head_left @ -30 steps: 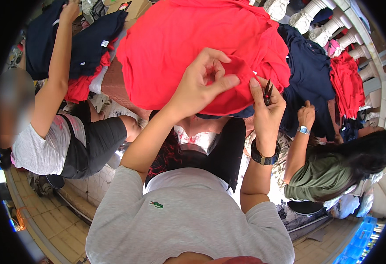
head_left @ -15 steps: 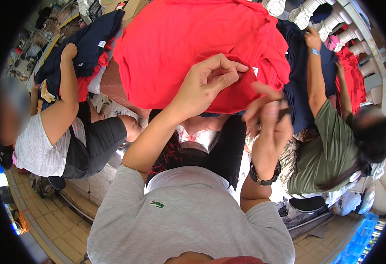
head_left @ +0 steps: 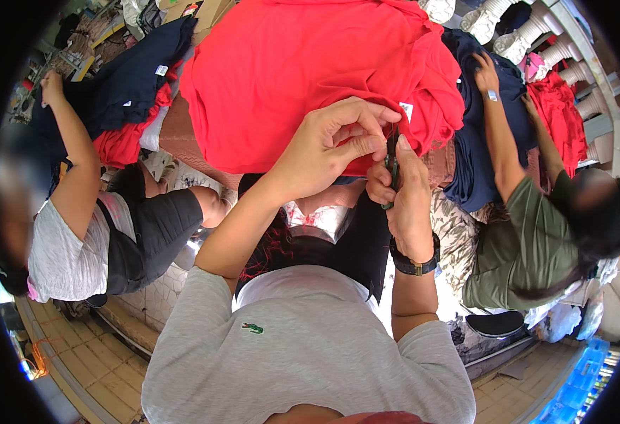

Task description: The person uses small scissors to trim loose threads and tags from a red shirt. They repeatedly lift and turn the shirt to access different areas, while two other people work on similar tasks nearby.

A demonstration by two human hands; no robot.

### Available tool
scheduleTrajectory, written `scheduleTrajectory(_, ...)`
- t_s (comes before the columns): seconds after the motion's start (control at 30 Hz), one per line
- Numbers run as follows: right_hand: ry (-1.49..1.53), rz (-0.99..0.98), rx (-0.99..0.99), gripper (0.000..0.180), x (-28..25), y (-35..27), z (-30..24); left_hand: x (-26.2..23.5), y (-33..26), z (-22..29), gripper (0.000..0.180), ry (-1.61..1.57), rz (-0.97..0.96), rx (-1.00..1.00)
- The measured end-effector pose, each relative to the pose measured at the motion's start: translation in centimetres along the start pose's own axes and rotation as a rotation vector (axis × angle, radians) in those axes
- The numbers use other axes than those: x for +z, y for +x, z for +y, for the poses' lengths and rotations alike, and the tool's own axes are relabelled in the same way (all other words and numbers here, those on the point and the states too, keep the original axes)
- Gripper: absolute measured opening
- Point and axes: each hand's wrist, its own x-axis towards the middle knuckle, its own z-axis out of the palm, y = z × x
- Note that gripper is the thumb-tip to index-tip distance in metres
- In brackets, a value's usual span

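A heap of red garments (head_left: 275,78) spreads in front of me, with a white label (head_left: 406,110) showing near its right side. My left hand (head_left: 331,145) is closed in a pinch at the near right edge of the red cloth, thumb against fingers. Between the fingers of my right hand (head_left: 407,184) are small dark thread snips (head_left: 393,166), their tip pointing up toward the pinched cloth. The two hands almost touch. Whether a thread lies between the left fingertips is too small to make out.
On the left, a person in a grey top (head_left: 69,247) sits by dark blue garments (head_left: 123,85). To the right, a person in a green shirt (head_left: 536,247) handles dark blue garments (head_left: 469,127). Thread cones (head_left: 529,39) line the rack at the upper right.
My right hand has moved up and left to meet the left hand, bringing the snips to the cloth edge. My left hand stays nearly in place. Both people beside me have shifted their arms.
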Motion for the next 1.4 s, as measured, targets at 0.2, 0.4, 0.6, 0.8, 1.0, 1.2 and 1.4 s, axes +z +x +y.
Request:
scheduleTrajectory(0.2, 0.051, 0.008, 0.038, 0.038, 0.0, 0.2, 0.0, 0.0, 0.0, -0.4, 0.005, 0.030, 0.002, 0.061)
scheduleTrajectory(0.4, 0.050, -0.095, -0.063, 0.039, -2.1, 1.3, 1.2, -2.2, -1.4, 1.7, 0.008, 0.374, -0.276, -0.124)
scheduleTrajectory(0.6, -0.455, 0.230, -0.572, 0.017, -0.8, 0.0, 0.8, 0.1, -1.8, 2.9, 0.035, 0.887, 0.275, 0.312)
scheduleTrajectory(0.8, -1.002, 0.383, -0.995, 0.024, -0.9, 2.4, -0.7, -2.9, 2.3, 0.8, 0.035, 0.797, 0.328, 0.379)
scheduleTrajectory(1.0, -0.931, 0.415, -1.189, 0.029, -1.6, -0.4, 0.0, -4.9, 0.5, 2.5, 0.030, 0.896, 0.597, 0.621)
scheduleTrajectory(1.2, -0.874, 0.380, -1.189, 0.030, -0.7, 0.2, 1.6, -6.3, -0.8, 1.9, 0.030, 0.733, 0.638, 0.578)
scheduleTrajectory(1.4, -0.803, 0.252, -1.123, 0.035, 3.7, 2.0, 0.8, -4.2, -0.8, 3.5, 0.031, 0.501, 0.477, 0.572)
